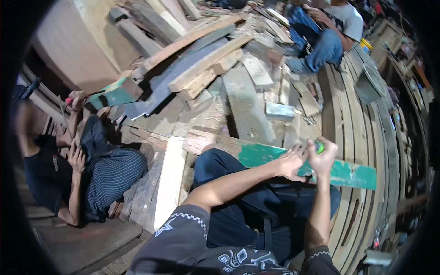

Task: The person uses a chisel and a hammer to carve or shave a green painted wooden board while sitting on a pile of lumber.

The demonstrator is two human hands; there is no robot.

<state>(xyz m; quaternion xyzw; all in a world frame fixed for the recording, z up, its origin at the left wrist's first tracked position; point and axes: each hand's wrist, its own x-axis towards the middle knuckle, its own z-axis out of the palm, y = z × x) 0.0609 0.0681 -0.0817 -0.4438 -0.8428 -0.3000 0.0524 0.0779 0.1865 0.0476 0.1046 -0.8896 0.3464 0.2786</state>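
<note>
A long plank (263, 155), part bare wood and part chipped green paint, lies across my bent legs. My left hand (291, 163) is closed over the plank, its fingers towards the far edge and its thumb towards the near edge. Just to its right, my right hand (322, 158) is wrapped round a tool with a bright green handle end (319, 146). The working end of that tool is hidden by my hands and cannot be made out. Both hands are close together above the green part.
Loose boards and beams (206, 68) are heaped ahead. A pale plank (170, 178) lies at my left. One person (91, 169) sits on the left beside a green block (117, 93); another (321, 39) sits far right. A grey bucket (370, 85) stands on the slatted planks (350, 119).
</note>
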